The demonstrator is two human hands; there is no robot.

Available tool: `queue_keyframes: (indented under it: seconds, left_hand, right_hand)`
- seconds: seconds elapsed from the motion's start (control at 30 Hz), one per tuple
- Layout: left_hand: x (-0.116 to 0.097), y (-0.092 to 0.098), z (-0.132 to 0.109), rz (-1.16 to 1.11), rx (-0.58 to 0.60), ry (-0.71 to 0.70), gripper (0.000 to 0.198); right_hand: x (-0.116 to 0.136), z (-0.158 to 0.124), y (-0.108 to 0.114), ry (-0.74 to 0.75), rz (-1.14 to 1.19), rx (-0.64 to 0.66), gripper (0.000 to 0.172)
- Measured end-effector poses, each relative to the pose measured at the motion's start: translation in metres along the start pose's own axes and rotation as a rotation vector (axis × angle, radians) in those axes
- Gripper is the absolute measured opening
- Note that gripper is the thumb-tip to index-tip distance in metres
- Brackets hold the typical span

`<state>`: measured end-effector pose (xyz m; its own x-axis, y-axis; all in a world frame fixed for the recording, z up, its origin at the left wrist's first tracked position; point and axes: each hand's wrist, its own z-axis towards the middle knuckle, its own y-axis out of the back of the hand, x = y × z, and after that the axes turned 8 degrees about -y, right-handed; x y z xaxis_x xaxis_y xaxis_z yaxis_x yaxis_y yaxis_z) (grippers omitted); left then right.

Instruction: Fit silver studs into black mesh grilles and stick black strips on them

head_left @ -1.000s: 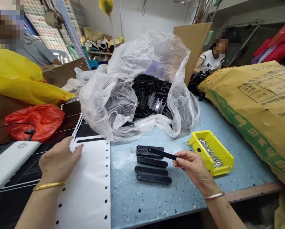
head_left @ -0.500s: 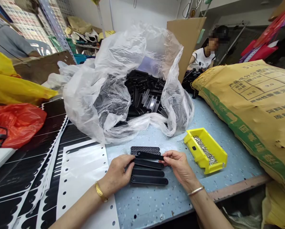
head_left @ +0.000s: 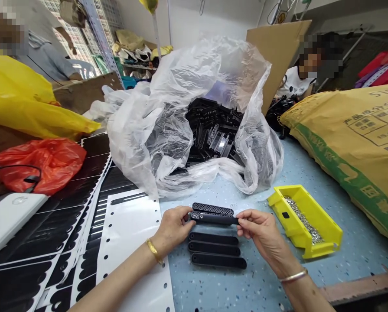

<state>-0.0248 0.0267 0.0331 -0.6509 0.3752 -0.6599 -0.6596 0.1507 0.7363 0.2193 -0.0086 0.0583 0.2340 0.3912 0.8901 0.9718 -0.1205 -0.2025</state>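
A long flat black plastic bar (head_left: 215,219) is held just over the desk, right up against a black mesh-faced strip (head_left: 212,209), which looks to be lying flat. Its left end is pinched between the thumb and fingers of the left hand (head_left: 171,225), and its right end is pinched the same way by the right hand (head_left: 259,232), so both hands are curled in, not spread. A gold bangle (head_left: 154,252) is worn on the left wrist and a silver bangle (head_left: 293,276) on the right.

Three plain black plastic bars (head_left: 213,248) are lined up just below, on a speckled pale-blue desk (head_left: 220,294). Off to the right sits a tilted yellow plastic tray (head_left: 298,229) with tiny silver parts (head_left: 302,221) piled inside. Behind everything, a big clear plastic bag (head_left: 141,130) is slumped open around a heap of black plastic pieces (head_left: 213,130).

A white perforated sheet (head_left: 128,234) and black scalloped sheets (head_left: 50,229) are stacked on the left, with a red plastic bag (head_left: 39,167) beyond them. A huge tan woven sack (head_left: 359,151) is piled up on the right, and a co-worker in a white shirt (head_left: 294,84) can be seen past it.
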Motion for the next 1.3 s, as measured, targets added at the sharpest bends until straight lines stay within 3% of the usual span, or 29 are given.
queue_keyframes:
  seconds: [0.27,0.47,0.6,1.3]
  left_hand:
    - [0.002,0.002,-0.014,-0.088,0.050,-0.050,0.011]
    - [0.007,0.002,-0.016,-0.182,0.037,-0.020,0.023]
    - [0.006,0.004,-0.015,-0.215,0.077,-0.021,0.021]
    - [0.004,0.005,-0.015,-0.262,0.057,-0.005,0.015]
  right_hand:
    - [0.000,0.002,-0.009,-0.045,-0.048,0.034,0.027]
    - [-0.002,0.006,-0.012,-0.073,-0.104,0.062,0.028]
    - [-0.001,0.008,-0.015,-0.076,-0.130,0.072,0.027]
    - [0.000,0.012,-0.018,-0.024,-0.304,0.005,0.025]
